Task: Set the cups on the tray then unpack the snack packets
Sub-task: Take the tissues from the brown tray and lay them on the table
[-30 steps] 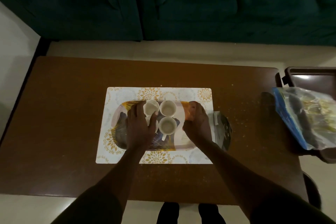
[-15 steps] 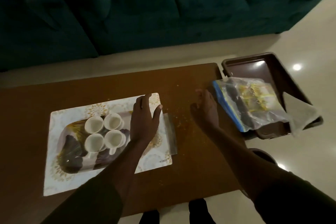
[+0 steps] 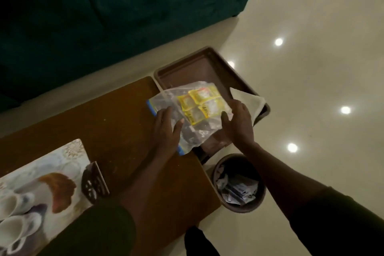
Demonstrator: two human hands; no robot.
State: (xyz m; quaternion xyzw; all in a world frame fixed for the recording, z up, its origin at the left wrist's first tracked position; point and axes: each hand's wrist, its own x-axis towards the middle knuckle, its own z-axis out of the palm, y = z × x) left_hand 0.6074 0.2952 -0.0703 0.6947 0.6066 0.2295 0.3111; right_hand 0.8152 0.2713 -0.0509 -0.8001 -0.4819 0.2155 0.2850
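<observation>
A clear zip bag with a blue seal strip lies across the table's right end and a brown plastic tray. Yellow snack packets show through it. My left hand grips the bag's left side, thumb on top. My right hand holds the bag's right edge. At the bottom left, white cups stand on a patterned serving tray, partly cut off by the frame.
The serving tray sits on a floral placemat on the brown table. A second clear bag with something dark inside lies beside the mat. A round waste bin stands on the floor, a white cloth on the brown tray, a green sofa behind.
My view has swung right, away from the cups. Both hands left the serving tray, crossed the table and closed on the zip bag of snack packets.
</observation>
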